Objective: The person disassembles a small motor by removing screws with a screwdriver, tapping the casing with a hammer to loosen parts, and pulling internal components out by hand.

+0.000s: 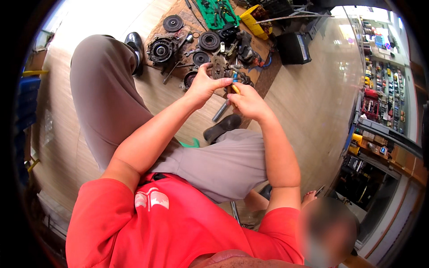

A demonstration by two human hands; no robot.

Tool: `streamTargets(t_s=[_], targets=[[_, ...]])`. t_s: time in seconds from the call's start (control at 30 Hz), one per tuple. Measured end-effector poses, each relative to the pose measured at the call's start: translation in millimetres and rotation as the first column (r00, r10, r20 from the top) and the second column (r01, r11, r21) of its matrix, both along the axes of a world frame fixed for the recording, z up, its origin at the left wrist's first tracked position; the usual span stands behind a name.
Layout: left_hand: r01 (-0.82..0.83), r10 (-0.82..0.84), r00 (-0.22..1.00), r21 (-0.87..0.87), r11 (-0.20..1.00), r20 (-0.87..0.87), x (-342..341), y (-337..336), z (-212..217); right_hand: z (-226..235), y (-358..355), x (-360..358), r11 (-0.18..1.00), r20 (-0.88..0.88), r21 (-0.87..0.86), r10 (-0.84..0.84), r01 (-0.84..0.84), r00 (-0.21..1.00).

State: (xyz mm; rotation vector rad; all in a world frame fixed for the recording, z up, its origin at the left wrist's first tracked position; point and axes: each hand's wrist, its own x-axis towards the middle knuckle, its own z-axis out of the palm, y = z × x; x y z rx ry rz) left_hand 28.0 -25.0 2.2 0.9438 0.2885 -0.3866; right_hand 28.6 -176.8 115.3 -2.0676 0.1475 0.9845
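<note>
My right hand (248,101) is closed around a hand tool with a yellow-and-blue handle (236,88); its working end is too small to make out. Close beside it, my left hand (202,89) reaches over a worn, round metal part (218,67), fingers curled at its edge and thumb stretched toward the tool. Part of that grip is hidden. Below the hands, a metal cylinder (220,110) lies tilted near my shoe. Left of the metal part are a black pulley wheel (201,58) and a larger grooved pulley (209,40).
A brown board (157,27) carries a compressor-like housing (161,50), another black disc (173,23) and a green tool tray (217,12). Beyond are a yellow container (256,20) and black box (293,48). Another person (330,230) is at lower right; stocked shelves (383,80) stand right.
</note>
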Motion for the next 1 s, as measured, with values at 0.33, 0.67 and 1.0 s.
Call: streamTargets(t_s=[0.33,0.67,1.0], targets=[[0.045,-0.122,0.984,0.48,0.876,0.13,1,7,10,8,-3,0,0.987,-0.164,0.08,-0.124,0.138,0.979],[-0.105,-0.237,0.927,0.807,0.581,0.291,-2,13,29,6,-11,0,0.995,-0.201,0.053,-0.069,0.081,0.977],[-0.121,-0.315,0.876,0.798,0.59,0.366,4,16,13,-23,-12,-14,0.96,-0.209,0.143,-0.209,0.242,0.955]])
